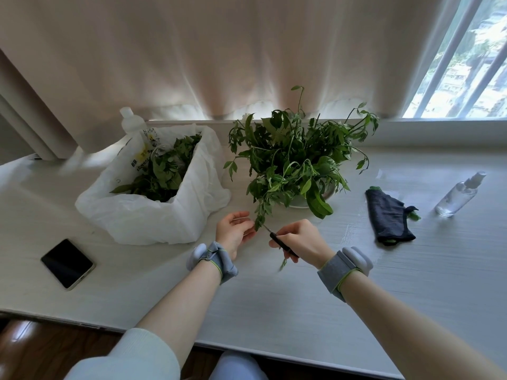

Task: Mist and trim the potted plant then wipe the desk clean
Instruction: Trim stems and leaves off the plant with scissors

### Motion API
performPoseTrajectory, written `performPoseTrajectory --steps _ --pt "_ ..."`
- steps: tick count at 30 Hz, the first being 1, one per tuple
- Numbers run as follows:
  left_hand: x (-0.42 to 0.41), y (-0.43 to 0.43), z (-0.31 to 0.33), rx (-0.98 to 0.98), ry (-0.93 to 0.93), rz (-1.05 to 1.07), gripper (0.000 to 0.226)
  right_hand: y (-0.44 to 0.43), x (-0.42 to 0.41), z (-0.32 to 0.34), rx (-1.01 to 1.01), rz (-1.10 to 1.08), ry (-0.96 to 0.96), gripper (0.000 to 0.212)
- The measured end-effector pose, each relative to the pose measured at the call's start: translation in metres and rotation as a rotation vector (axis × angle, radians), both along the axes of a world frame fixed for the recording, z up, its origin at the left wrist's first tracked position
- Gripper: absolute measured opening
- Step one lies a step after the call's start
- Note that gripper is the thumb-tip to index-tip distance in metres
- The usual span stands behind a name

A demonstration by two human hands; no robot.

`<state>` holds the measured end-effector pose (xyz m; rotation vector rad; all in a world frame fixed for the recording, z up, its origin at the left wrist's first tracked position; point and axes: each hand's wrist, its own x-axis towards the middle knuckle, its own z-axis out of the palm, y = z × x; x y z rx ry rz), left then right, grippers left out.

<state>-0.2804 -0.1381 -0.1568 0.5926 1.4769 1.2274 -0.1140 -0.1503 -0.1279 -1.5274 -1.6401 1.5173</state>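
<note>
The potted plant (296, 157) stands in a white pot at the back middle of the white desk (274, 311), and one leafy stem droops toward me. My right hand (297, 239) grips black-handled scissors (275, 238) whose tip touches that drooping stem. My left hand (234, 230) hovers just left of the stem with its fingers loosely spread and holds nothing. A small cut leaf (282, 263) shows below my right hand. The clear spray bottle (458, 194) lies on its side at the right. A dark folded cloth (389, 216) lies between the bottle and the pot.
A white plastic bag (153, 209) holding cut leaves sits left of the plant, with a white bottle (131, 120) behind it. A dark phone (67, 263) lies at the front left. Curtain and window sill run along the back.
</note>
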Motion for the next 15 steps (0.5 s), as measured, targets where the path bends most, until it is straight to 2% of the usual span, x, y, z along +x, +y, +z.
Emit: performPoseTrajectory --steps 7,15 --pt "0.0018 0.0012 0.0016 -0.014 -0.039 -0.011 0.015 0.0006 -0.0001 -0.0001 -0.002 0.012 -0.018 0.009" --pt "0.002 -0.0007 0.0001 -0.003 -0.001 -0.041 0.027 0.001 0.0008 -0.0025 0.0 -0.029 -0.017 0.01"
